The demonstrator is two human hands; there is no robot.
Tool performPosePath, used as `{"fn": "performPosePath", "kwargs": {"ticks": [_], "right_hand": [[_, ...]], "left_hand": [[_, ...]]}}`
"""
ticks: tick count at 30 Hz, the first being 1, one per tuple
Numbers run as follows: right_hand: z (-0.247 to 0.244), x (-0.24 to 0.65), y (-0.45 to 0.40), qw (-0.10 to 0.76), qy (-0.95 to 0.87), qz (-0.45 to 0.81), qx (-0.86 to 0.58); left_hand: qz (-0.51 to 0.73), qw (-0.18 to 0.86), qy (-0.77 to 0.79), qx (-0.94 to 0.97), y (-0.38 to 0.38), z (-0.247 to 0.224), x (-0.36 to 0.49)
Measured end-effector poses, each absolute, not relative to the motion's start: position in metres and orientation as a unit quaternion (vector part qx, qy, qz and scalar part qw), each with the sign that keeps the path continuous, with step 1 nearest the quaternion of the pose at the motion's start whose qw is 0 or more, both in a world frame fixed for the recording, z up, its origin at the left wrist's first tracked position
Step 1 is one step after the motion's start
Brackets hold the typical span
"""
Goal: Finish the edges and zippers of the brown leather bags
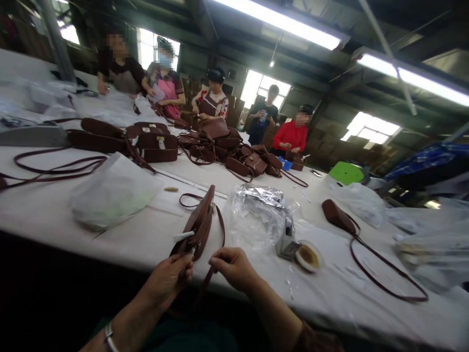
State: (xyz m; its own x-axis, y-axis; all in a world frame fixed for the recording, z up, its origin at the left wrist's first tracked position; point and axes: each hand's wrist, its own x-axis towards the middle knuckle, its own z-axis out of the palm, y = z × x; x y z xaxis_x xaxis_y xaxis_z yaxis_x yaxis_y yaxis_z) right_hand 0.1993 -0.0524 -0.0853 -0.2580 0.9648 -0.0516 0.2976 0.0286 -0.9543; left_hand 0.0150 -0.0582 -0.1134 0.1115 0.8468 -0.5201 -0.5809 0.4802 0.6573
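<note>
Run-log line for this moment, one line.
left hand: holding brown bag, near end | right hand: pinching strap | bag pile: beyond

Smooth leather-look bag [201, 222]; glossy crinkled plastic wrap [252, 222].

Handbag workshop, long white worktable [330, 300], heaped brown bags [214, 128], aproned workers [167, 92], tube lights [282, 22], exposed roof beams [203, 18]
</note>
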Motion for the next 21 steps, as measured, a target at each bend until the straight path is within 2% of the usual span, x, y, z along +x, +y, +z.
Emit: {"fn": "performPosePath", "kwargs": {"ticks": [7,21], "right_hand": [[-0.096,0.159,-0.024,0.322,-0.622,0.493,-0.516],[-0.099,0.161,-0.013,0.281,-0.624,0.469,-0.559]], "left_hand": [[0.488,0.734,0.447,0.155,-0.058,-0.112,0.013],[0.488,0.731,0.446,0.171,-0.058,-0.116,0.011]]}}
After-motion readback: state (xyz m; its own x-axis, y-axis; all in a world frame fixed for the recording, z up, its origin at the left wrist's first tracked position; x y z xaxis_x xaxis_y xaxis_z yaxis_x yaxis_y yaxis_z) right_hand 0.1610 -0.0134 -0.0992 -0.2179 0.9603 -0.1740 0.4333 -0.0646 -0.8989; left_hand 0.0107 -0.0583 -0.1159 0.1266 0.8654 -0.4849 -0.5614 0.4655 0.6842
